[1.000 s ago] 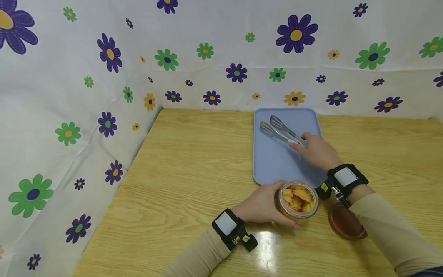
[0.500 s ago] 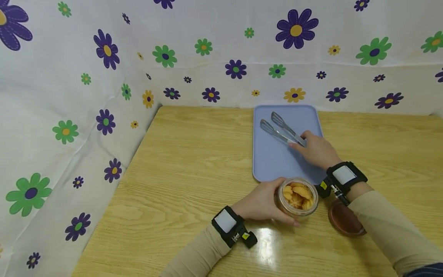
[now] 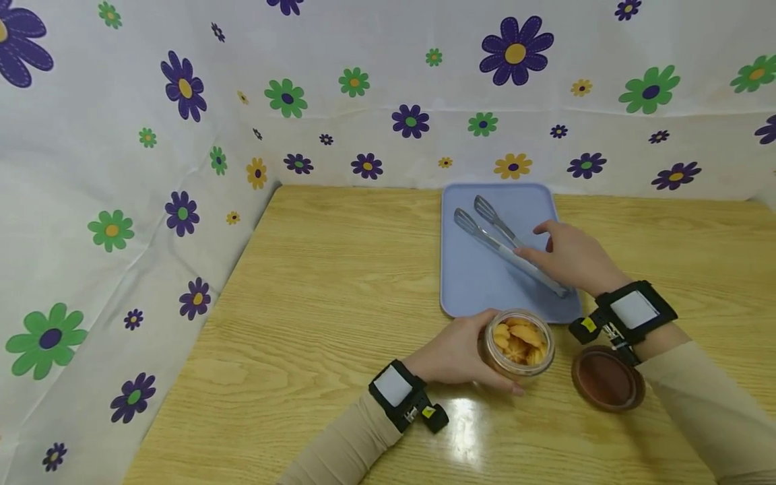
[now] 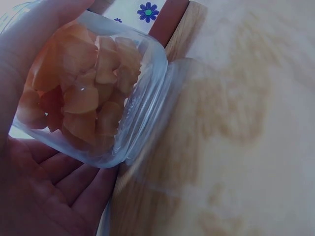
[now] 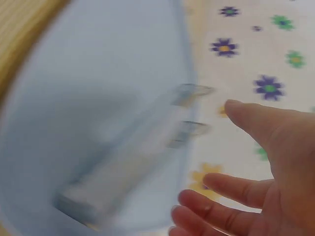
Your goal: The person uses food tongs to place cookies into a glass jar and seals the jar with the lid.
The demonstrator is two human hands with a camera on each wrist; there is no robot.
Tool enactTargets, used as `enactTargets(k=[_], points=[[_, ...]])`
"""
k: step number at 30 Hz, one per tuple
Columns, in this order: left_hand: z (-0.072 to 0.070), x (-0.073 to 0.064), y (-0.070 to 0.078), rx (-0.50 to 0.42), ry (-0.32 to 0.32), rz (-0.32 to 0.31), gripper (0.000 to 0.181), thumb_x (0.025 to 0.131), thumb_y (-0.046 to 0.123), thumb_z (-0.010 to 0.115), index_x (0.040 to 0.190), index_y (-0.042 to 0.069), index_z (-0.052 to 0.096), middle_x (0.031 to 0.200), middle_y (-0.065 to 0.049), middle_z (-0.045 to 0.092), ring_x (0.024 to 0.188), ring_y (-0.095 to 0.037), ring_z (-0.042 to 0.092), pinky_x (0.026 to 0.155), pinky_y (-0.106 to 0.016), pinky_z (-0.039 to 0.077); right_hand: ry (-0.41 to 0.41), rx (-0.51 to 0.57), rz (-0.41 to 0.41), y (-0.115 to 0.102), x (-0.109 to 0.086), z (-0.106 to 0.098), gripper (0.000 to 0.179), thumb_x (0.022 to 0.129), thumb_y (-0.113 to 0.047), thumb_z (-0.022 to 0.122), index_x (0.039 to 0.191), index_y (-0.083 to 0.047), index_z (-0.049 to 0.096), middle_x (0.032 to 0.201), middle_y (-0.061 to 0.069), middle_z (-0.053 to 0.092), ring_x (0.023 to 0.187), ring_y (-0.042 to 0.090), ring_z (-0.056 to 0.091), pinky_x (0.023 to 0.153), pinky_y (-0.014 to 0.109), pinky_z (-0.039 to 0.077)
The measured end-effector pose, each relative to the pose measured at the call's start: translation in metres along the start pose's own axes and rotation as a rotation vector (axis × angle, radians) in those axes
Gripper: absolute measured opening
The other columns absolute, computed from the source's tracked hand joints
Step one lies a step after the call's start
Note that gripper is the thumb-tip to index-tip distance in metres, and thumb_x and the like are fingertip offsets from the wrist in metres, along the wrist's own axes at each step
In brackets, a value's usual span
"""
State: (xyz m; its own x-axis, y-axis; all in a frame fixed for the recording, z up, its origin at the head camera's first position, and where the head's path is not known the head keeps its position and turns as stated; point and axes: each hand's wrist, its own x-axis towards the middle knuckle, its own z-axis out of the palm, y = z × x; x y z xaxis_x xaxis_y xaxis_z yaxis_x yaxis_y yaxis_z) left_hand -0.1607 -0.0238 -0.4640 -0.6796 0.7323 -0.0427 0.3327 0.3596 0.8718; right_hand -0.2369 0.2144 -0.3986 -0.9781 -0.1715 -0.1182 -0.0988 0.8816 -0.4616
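My left hand (image 3: 463, 353) grips a clear jar (image 3: 517, 342) from its left side, thumb and fingers round the wall. Orange, chip-like pieces (image 4: 81, 93) fill much of the jar, whose mouth is uncovered. Metal tongs (image 3: 509, 249) with slotted heads lie spread on a blue tray (image 3: 461, 289), heads toward the far left. Just over the tongs' right side, my right hand (image 3: 576, 259) holds nothing. Its thumb and fingers stand apart, and in the right wrist view a gap shows between them and the blurred tongs (image 5: 133, 157).
A round brown lid (image 3: 608, 378) lies on the wooden table (image 3: 315, 289), right of the jar and below the right wrist. Behind the tray rises a white flower-patterned cloth (image 3: 364, 54), which also runs along the left side.
My right hand has let go of the tongs and drawn back to the right, baring their handle end on the tray. The left hand keeps its hold on the jar.
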Motion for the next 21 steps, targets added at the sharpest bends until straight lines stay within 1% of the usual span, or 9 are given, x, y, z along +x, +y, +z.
enactTargets(k=[3,7,10,12,15,17,19,21], points=[[0.001,0.001,-0.001,-0.007,-0.001,-0.001,0.093,0.065,0.043,0.094,0.145,0.022,0.051,0.130,0.010,0.063,0.119,-0.001,0.058,0.103,-0.024,0.049,0.012,-0.003,-0.021,-0.005,-0.015,-0.019,0.086,0.095,-0.060,0.058,0.143,0.010,0.050,0.110,0.030,0.063,0.082,0.034,0.061,0.059,0.043,0.053],[0.001,0.001,-0.001,0.000,0.006,-0.007,0.093,0.064,0.044,0.094,0.144,0.022,0.052,0.128,0.010,0.064,0.118,-0.001,0.058,0.104,-0.025,0.049,0.031,-0.001,-0.019,-0.011,-0.040,-0.043,0.092,0.092,-0.067,0.055,0.147,0.006,0.048,0.118,0.028,0.060,0.092,0.036,0.060,0.062,0.044,0.051],[0.002,0.001,0.000,0.008,0.012,-0.014,0.094,0.063,0.045,0.095,0.144,0.021,0.052,0.128,0.010,0.064,0.118,-0.002,0.058,0.104,-0.025,0.049,0.061,-0.006,-0.007,-0.015,-0.062,-0.056,0.092,0.091,-0.069,0.054,0.148,0.002,0.047,0.121,0.027,0.058,0.100,0.038,0.058,0.066,0.046,0.051],[0.002,0.001,0.000,0.011,0.015,-0.020,0.095,0.063,0.044,0.095,0.144,0.021,0.052,0.129,0.010,0.064,0.118,-0.002,0.058,0.105,-0.026,0.049,0.083,-0.021,-0.007,-0.015,-0.076,-0.062,0.089,0.092,-0.068,0.055,0.148,0.001,0.048,0.120,0.027,0.058,0.099,0.038,0.057,0.066,0.047,0.050],[0.002,0.001,0.000,0.015,0.018,-0.027,0.096,0.062,0.044,0.095,0.145,0.021,0.052,0.129,0.009,0.065,0.119,-0.003,0.058,0.105,-0.026,0.048,0.102,-0.084,0.002,-0.013,-0.095,-0.066,0.087,0.092,-0.068,0.055,0.146,0.000,0.051,0.117,0.026,0.060,0.096,0.037,0.058,0.065,0.046,0.051],[0.002,0.001,0.001,0.015,0.017,-0.031,0.097,0.062,0.044,0.095,0.145,0.021,0.051,0.130,0.009,0.065,0.119,-0.003,0.058,0.105,-0.026,0.048,0.097,-0.148,-0.006,-0.009,-0.106,-0.066,0.086,0.090,-0.068,0.058,0.143,0.000,0.054,0.114,0.025,0.062,0.091,0.034,0.060,0.061,0.044,0.051],[0.002,0.001,0.002,0.015,0.016,-0.032,0.097,0.062,0.044,0.095,0.146,0.021,0.051,0.130,0.009,0.064,0.119,-0.003,0.058,0.105,-0.026,0.048,0.069,-0.229,-0.016,-0.003,-0.115,-0.062,0.094,0.084,-0.076,0.058,0.142,-0.001,0.057,0.113,0.024,0.065,0.083,0.030,0.062,0.057,0.042,0.052],[0.002,0.000,0.002,0.016,0.015,-0.032,0.098,0.063,0.044,0.095,0.146,0.022,0.051,0.130,0.008,0.064,0.120,-0.003,0.058,0.106,-0.026,0.048,0.005,-0.286,-0.040,0.004,-0.122,-0.053,0.104,0.077,-0.083,0.059,0.142,-0.002,0.057,0.117,0.025,0.065,0.080,0.028,0.065,0.056,0.043,0.055]])
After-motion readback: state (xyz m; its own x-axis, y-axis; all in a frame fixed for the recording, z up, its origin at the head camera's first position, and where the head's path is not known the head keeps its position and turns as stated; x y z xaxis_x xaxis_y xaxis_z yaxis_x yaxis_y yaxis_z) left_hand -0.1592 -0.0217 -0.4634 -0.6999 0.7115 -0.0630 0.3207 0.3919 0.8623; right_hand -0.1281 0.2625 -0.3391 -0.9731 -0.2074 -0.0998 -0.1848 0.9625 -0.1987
